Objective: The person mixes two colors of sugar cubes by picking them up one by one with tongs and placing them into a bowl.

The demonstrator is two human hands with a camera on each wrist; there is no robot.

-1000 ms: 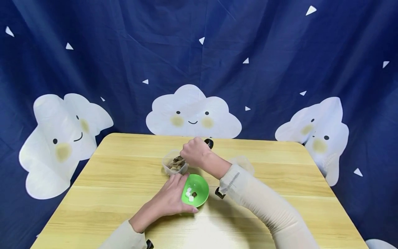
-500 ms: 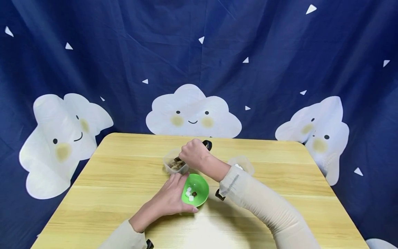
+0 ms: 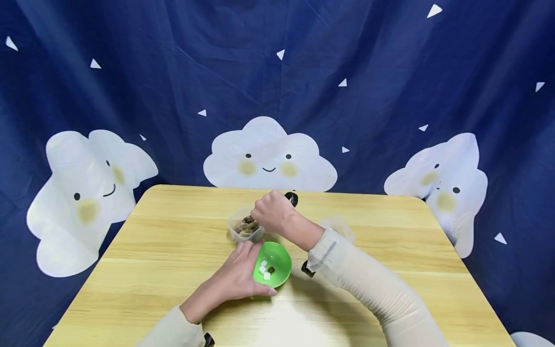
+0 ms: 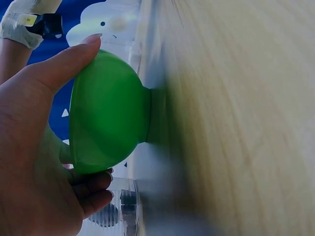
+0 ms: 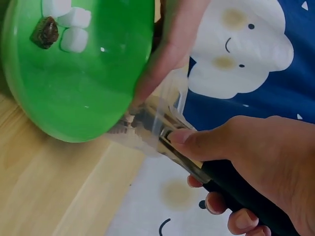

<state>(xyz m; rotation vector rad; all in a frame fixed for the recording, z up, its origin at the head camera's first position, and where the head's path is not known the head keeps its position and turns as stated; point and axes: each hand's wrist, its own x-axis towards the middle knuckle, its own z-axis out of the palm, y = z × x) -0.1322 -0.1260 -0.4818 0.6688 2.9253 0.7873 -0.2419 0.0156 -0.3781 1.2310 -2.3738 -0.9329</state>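
Observation:
My left hand (image 3: 237,273) holds a green bowl (image 3: 281,258) by its side, thumb at the near rim. Three white cubes (image 5: 75,40) and one brown chunk (image 5: 46,33) lie in the bowl. With my right hand (image 3: 273,212) I grip metal tongs (image 5: 189,164) by their black handle, the thumb pressed along one arm. Their front part reaches into a clear plastic container (image 3: 235,234) just beyond the bowl. Brown pieces (image 3: 246,230) fill the container. In the right wrist view the tong tips are blurred behind plastic, so whether they pinch a piece cannot be told.
A second clear container (image 3: 344,229) stands to the right, partly behind my right forearm. All of it is on a light wooden table (image 3: 151,241). A blue curtain with cloud prints (image 3: 269,159) hangs behind the far edge.
My right hand has dipped slightly over the brown pieces, then risen slightly to the right with the tongs. The left hand and the bowl stay in place.

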